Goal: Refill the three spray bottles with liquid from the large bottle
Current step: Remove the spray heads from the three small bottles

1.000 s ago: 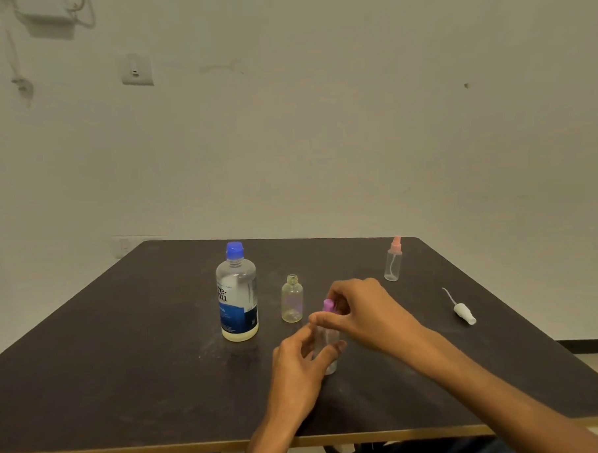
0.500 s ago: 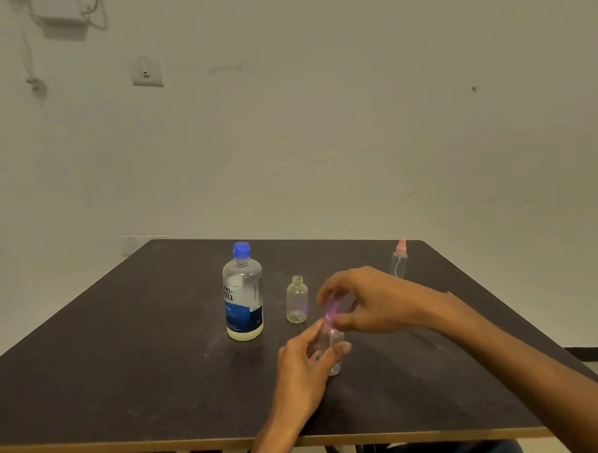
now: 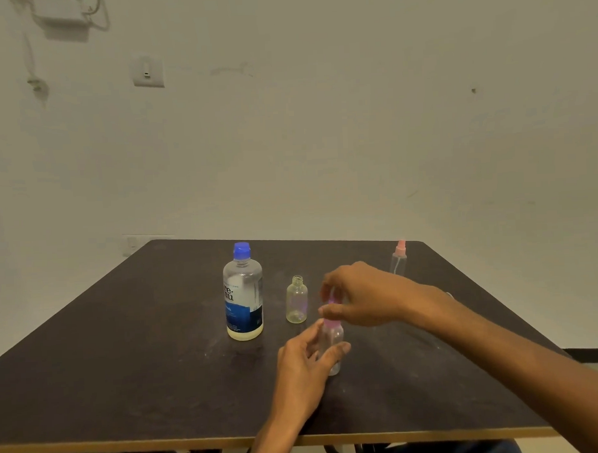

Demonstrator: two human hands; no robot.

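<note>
On the dark surface the large bottle stands capped, left of the hands. The right hand comes from above, its fingers clamped on the pink spray cap. The left hand grips the clear spray bottle from the left (its body stands upright, so the cap should lift straight up). An open empty small bottle waits just behind.

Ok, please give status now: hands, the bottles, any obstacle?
Left hand grips small bottle; right hand pinches its pink spray cap. Large bottle capped, upright. Open small bottle beside it. Nothing in the way.
</note>
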